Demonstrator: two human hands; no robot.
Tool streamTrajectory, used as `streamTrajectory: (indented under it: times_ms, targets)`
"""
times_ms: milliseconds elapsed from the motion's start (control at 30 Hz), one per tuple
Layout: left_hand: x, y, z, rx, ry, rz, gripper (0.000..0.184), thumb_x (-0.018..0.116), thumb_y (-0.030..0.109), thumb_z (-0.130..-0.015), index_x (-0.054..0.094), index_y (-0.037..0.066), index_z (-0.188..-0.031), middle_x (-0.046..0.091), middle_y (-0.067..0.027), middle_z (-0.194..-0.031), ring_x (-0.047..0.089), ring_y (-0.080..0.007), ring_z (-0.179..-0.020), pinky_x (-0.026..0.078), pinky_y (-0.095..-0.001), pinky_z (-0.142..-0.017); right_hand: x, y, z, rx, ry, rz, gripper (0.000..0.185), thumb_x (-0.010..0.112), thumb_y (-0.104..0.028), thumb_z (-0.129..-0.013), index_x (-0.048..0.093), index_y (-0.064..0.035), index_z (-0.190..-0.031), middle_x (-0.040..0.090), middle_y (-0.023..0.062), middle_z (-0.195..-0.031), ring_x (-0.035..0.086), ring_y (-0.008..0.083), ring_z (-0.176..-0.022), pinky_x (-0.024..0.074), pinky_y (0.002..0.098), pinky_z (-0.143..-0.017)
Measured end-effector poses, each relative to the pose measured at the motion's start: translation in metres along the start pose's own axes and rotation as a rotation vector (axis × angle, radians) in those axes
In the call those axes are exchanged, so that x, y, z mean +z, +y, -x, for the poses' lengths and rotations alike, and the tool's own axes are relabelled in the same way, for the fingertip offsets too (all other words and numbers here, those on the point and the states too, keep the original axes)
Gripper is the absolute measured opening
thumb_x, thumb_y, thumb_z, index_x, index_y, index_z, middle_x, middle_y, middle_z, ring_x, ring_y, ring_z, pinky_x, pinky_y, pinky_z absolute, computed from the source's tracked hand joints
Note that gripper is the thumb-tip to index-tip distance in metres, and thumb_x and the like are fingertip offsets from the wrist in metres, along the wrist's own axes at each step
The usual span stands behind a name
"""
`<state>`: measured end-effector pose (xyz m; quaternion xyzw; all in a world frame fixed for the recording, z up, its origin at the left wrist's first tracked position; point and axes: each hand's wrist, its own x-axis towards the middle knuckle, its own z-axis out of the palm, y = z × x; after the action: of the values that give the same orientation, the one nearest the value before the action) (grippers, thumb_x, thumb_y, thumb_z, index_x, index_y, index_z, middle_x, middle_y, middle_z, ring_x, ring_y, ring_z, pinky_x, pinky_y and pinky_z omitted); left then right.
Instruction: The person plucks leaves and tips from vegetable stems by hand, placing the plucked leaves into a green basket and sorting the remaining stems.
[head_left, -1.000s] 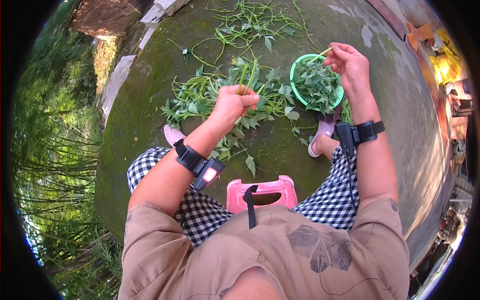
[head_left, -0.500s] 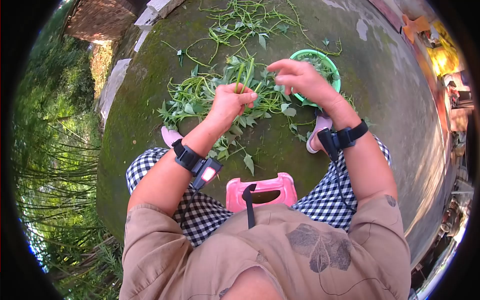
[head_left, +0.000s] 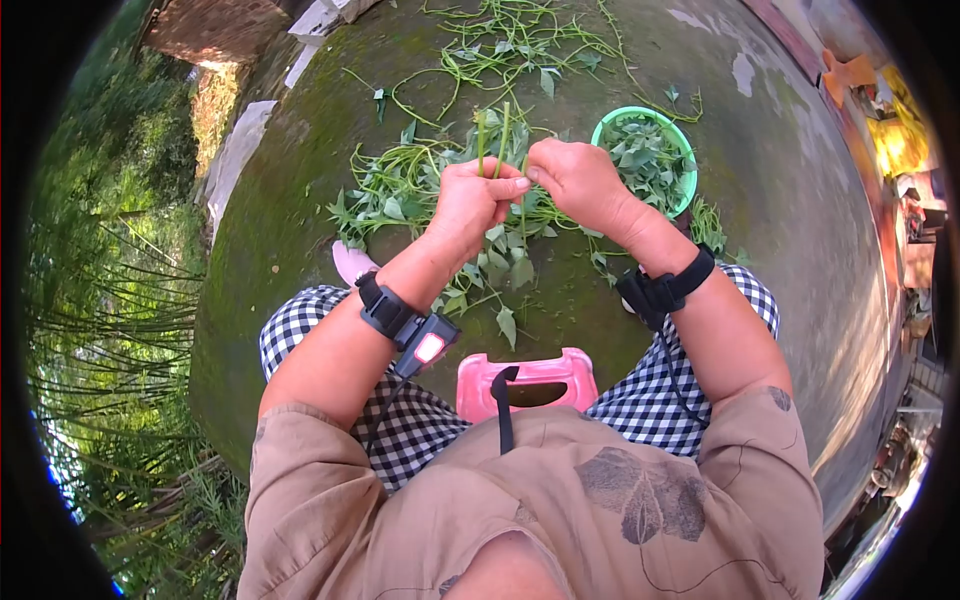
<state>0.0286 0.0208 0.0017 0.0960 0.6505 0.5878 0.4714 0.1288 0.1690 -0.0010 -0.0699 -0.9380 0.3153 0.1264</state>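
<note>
Several green stems (head_left: 504, 135) stand upright out of my left hand (head_left: 472, 203), which is closed around them. My right hand (head_left: 582, 184) has its fingers pinched together beside my left fingertips, at the end of a stem; the pinched part is mostly hidden. Leaves hang below the two hands. Behind them on the ground lies a heap of leafy vines (head_left: 395, 190). A green-rimmed basket (head_left: 690, 180) holding loose leaves stands just right of my right hand.
More long stems (head_left: 500, 45) lie on the mossy concrete ground (head_left: 300, 190) farther out. A pink plastic stool (head_left: 480, 388) is between my knees. Stone blocks (head_left: 240, 150) edge the left side, with plants beyond. A small leafy bunch (head_left: 706, 225) lies near the basket.
My right hand has come from above the basket leftward to my left hand, and its fingers have closed at the stems. The stem it held over the basket is gone from it. My left hand kept its hold.
</note>
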Motion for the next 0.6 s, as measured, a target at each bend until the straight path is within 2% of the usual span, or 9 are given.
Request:
streamTrajectory:
  times_ms: [333,500,600]
  targets:
    - [-0.029,0.012,-0.013,0.039,0.095,0.232,0.011,0.063,0.014,-0.092,0.064,0.003,-0.094,0.062,-0.0019,-0.072,0.049,-0.0058,-0.047,0.031,-0.0190,-0.038,0.000,-0.005,0.012,-0.110,-0.123,0.076,0.013,0.059,-0.018,-0.087,0.057,-0.0050,-0.085,0.058,0.0132,-0.078,0.060,0.0361,-0.075,0.0471,0.0456,-0.064]
    - [-0.050,0.019,-0.027,0.084,0.295,0.213,0.013,0.066,0.017,-0.091,0.061,0.006,-0.096,0.063,-0.0035,-0.072,0.050,-0.0071,-0.047,0.031,-0.0211,-0.039,-0.005,0.000,0.022,-0.141,-0.086,0.034,0.015,0.061,-0.017,-0.085,0.056,-0.0038,-0.081,0.057,0.0136,-0.076,0.059,0.0355,-0.074,0.0463,0.0441,-0.062]
    - [-0.063,0.021,-0.035,0.176,0.403,0.281,0.013,0.066,0.011,-0.089,0.059,0.005,-0.098,0.063,-0.0040,-0.069,0.050,-0.0079,-0.044,0.031,-0.0210,-0.036,-0.005,0.009,0.032,-0.130,-0.095,0.043,0.015,0.061,-0.017,-0.084,0.056,-0.0040,-0.079,0.057,0.0134,-0.076,0.059,0.0353,-0.073,0.0460,0.0435,-0.062]
